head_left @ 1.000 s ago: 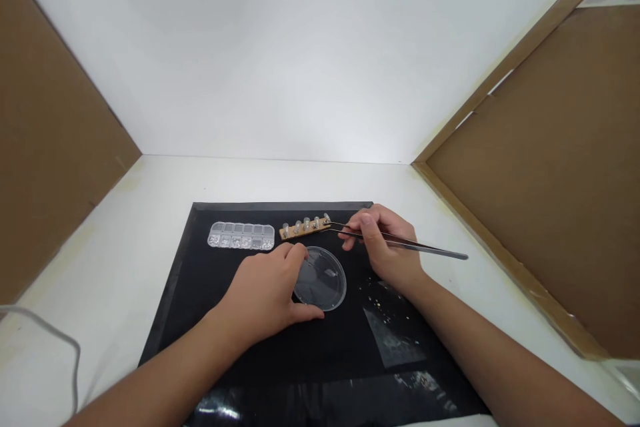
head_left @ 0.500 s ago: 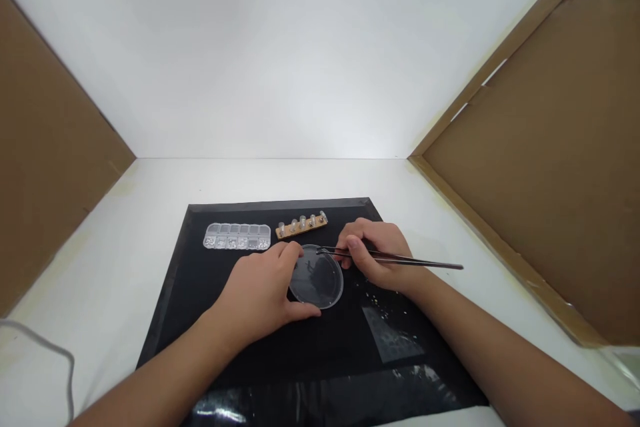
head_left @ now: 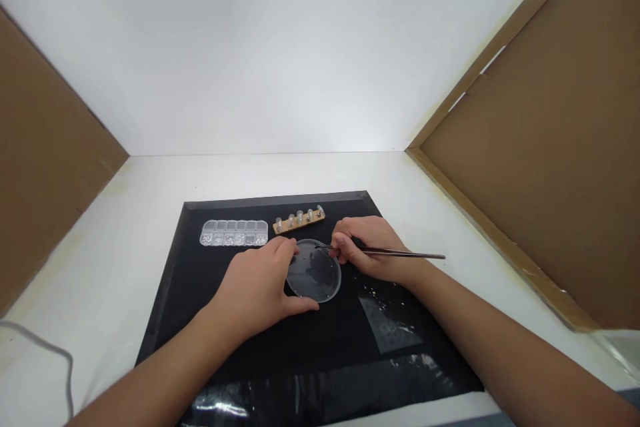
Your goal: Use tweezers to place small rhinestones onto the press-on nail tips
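My left hand (head_left: 257, 287) cups the left rim of a clear round dish (head_left: 315, 275) on the black mat (head_left: 210, 320), thumb and fingers curled around its edge. My right hand (head_left: 367, 250) pinches long metal tweezers (head_left: 395, 253), and their tips reach into the dish near its upper edge. Whether the tips hold anything is too small to tell. A small wooden strip with several clear studs (head_left: 299, 219) lies just beyond the dish.
A clear compartment box (head_left: 233, 233) of tiny pieces lies at the mat's back left. Small bright specks (head_left: 375, 293) and a shiny plastic sheet (head_left: 390, 330) lie right of the dish. Brown cardboard walls stand left and right. A cable (head_left: 45, 347) runs at the left.
My right hand has drawn the tweezers back from the wooden strip and lowered their tips into the dish. My left hand has stayed on the dish rim.
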A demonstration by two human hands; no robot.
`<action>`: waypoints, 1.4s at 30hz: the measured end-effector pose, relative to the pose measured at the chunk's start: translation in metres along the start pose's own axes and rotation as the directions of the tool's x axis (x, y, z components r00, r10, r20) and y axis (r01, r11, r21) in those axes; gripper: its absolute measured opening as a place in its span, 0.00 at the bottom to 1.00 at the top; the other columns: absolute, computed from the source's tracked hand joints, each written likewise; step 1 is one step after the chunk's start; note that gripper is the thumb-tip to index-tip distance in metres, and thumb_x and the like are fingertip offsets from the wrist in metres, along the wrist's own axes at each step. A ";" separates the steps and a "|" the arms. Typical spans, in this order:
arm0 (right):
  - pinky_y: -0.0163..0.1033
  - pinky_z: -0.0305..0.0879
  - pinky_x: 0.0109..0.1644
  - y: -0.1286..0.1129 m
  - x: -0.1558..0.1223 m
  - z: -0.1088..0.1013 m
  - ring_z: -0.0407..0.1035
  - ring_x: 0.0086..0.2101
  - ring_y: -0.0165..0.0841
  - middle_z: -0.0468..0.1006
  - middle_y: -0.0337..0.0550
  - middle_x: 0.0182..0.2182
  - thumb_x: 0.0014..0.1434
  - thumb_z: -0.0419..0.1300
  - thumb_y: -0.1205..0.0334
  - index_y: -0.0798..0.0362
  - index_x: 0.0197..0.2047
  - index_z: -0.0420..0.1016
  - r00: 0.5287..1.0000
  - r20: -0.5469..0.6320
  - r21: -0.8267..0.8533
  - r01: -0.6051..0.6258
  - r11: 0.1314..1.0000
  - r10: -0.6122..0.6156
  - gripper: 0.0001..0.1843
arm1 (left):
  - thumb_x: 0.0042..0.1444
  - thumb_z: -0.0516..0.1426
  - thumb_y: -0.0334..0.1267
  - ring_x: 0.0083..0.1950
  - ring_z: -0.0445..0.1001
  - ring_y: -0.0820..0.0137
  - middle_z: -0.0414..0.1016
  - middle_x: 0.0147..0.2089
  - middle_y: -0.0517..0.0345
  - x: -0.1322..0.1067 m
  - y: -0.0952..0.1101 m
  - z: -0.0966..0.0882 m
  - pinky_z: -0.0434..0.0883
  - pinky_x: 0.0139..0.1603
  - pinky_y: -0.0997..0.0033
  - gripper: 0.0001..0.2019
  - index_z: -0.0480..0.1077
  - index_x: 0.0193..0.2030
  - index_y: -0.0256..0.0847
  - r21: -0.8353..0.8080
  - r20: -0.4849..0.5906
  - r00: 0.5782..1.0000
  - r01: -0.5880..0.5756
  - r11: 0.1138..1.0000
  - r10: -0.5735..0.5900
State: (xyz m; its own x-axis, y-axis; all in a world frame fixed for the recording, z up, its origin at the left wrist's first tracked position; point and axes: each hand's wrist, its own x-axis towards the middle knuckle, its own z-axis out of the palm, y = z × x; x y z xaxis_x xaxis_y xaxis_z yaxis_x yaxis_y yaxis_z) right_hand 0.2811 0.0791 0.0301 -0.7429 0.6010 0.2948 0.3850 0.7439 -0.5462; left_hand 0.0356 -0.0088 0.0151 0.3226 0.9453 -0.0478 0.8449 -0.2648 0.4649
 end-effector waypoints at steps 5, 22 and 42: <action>0.37 0.67 0.31 0.006 -0.002 -0.004 0.76 0.25 0.32 0.81 0.40 0.26 0.80 0.46 0.52 0.50 0.35 0.73 1.000 -0.021 0.022 -0.010 1.000 0.010 0.24 | 0.54 0.70 0.60 0.54 0.83 0.52 0.79 0.63 0.50 0.000 0.000 0.000 0.79 0.54 0.53 0.33 0.71 0.60 0.45 0.000 -0.006 1.000 -0.005 1.000 0.005; 0.38 0.63 0.32 -0.002 0.004 -0.003 0.72 0.25 0.33 0.79 0.40 0.24 0.79 0.47 0.56 0.49 0.33 0.74 0.998 0.050 -0.082 0.047 0.995 -0.043 0.23 | 0.54 0.70 0.60 0.55 0.82 0.51 0.79 0.63 0.49 -0.001 0.000 0.000 0.79 0.53 0.54 0.32 0.71 0.58 0.45 0.013 -0.009 1.000 -0.012 1.000 0.012; 0.38 0.67 0.30 0.005 0.004 -0.005 0.74 0.25 0.32 0.78 0.39 0.23 0.79 0.48 0.54 0.50 0.33 0.74 0.998 0.056 0.034 -0.008 0.999 0.006 0.24 | 0.54 0.70 0.61 0.54 0.82 0.51 0.78 0.63 0.48 0.000 0.000 -0.001 0.80 0.50 0.55 0.35 0.69 0.61 0.45 0.028 -0.004 1.000 -0.007 1.000 0.007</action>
State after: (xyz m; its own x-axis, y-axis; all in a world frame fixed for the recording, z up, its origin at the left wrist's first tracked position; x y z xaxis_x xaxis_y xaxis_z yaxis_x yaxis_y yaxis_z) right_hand 0.2823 0.0867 0.0326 -0.7704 0.5878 0.2471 0.3717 0.7289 -0.5749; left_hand 0.0358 -0.0084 0.0158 0.3274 0.9440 -0.0412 0.8541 -0.2770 0.4402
